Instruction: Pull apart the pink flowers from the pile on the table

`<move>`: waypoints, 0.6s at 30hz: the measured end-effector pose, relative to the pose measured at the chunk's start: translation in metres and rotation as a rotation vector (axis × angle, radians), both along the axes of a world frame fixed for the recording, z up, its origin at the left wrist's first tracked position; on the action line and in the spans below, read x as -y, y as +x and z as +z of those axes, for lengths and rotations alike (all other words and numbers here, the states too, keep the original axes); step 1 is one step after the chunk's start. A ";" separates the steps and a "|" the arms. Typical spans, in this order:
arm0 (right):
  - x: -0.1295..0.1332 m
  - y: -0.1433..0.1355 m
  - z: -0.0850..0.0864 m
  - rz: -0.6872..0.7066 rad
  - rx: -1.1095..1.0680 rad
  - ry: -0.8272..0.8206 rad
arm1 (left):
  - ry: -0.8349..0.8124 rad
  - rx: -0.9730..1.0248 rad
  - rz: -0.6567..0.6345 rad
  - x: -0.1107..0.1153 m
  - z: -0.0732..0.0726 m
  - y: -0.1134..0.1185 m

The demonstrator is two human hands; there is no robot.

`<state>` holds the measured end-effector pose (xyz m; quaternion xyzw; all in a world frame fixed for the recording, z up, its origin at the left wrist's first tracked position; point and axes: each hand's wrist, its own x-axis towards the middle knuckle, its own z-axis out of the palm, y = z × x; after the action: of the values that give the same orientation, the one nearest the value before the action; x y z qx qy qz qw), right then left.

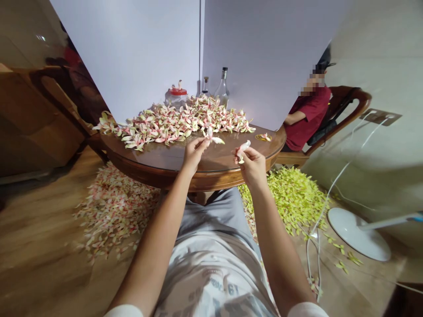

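My left hand (194,154) pinches a pink-and-white flower (213,137) over the front of the round brown table (158,160). To its right, a little apart, my right hand (253,164) is closed on a pale petal (243,149) between thumb and fingers. Beyond both hands lies a wide heap of similar pink-and-white flowers (175,121) on the tabletop. Near the right edge of the table are some yellow rubber bands (263,137) with a small bit of flower on them.
A red-lidded jar (177,97) and glass bottles (222,88) stand behind the heap, before white panels (148,48). Piles of pinkish petals (115,202) and yellow-green flowers (294,198) cover the floor. A person (312,105) sits at right, near a fan-like white base (358,233) and cables (340,176).
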<state>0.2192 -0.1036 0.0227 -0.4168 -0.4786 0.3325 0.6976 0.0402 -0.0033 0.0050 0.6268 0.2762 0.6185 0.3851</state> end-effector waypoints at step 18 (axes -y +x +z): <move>0.146 0.161 -0.160 -0.298 0.927 -0.745 | 0.547 -0.565 -0.445 0.099 -0.019 0.098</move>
<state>0.3804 -0.2495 -0.1373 -0.7963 -0.5204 0.1605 0.2632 0.1379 -0.1018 -0.0141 0.8940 0.0556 0.3755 0.2382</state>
